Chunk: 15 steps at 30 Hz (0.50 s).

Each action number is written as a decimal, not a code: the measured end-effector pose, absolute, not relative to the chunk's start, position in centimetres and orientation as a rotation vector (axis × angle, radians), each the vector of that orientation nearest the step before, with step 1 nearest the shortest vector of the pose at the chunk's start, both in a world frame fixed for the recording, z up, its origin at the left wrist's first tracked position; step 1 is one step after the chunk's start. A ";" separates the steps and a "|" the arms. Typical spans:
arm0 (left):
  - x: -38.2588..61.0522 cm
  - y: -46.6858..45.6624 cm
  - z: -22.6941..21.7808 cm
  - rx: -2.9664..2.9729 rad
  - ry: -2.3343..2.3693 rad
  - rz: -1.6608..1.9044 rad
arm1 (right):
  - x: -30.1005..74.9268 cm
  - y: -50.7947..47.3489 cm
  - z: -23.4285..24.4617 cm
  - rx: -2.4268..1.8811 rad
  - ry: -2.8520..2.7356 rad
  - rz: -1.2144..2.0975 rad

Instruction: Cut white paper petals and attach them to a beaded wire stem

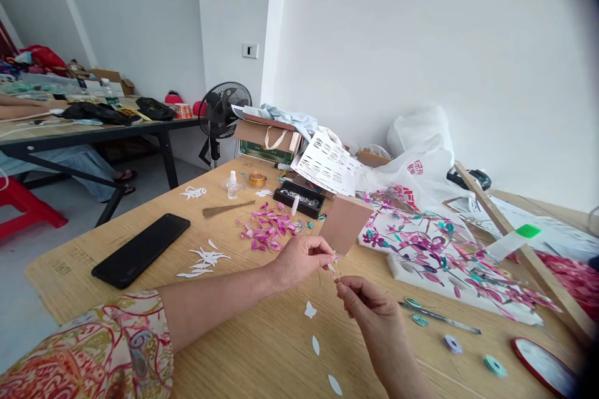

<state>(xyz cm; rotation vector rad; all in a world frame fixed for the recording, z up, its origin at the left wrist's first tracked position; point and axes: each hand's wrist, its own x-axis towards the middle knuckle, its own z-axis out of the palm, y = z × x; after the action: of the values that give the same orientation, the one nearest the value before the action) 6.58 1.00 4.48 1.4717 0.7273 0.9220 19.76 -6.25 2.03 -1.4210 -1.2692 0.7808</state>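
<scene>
Over the middle of the wooden table (262,349), my left hand (302,257) is closed in a pinch on the upper part of a thin flower stem (334,267) with small white and pink bits on it. My right hand (367,302) pinches the lower end of that stem, just below and to the right. Fine threads or wires hang between the hands; their exact make is too small to tell. White paper petals (315,345) lie on the wood below. Beyond my left hand is a heap of pink petal pieces (271,224).
A black phone (141,249) and white cut-outs (206,259) lie left. To the right are finished-looking purple flower sprays (430,243) on white foam, tweezers (449,317), thread spools (494,365) and a wooden bar (528,255). A pink-brown board (345,223) stands behind my hands. Another person's arm (28,107) rests on the far table.
</scene>
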 end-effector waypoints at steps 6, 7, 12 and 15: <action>6.0 1.3 4.0 2.126 0.773 0.981 | 19.0 -7.0 2.7 -1.479 -1.591 0.413; 5.9 1.3 4.0 2.245 0.745 0.950 | 19.1 -7.1 3.1 -1.492 -1.686 0.303; 5.8 0.8 4.2 2.381 0.487 0.678 | 21.0 -7.2 4.9 -1.536 -1.899 0.032; 5.9 0.3 4.6 1.989 0.425 0.589 | 22.4 -6.6 4.9 -1.498 -1.854 0.234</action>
<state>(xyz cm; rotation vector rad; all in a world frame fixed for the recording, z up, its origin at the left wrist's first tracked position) 5.94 0.32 4.60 1.9893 0.4251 0.5893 22.44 -6.64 4.89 -1.4976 -1.8540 0.2336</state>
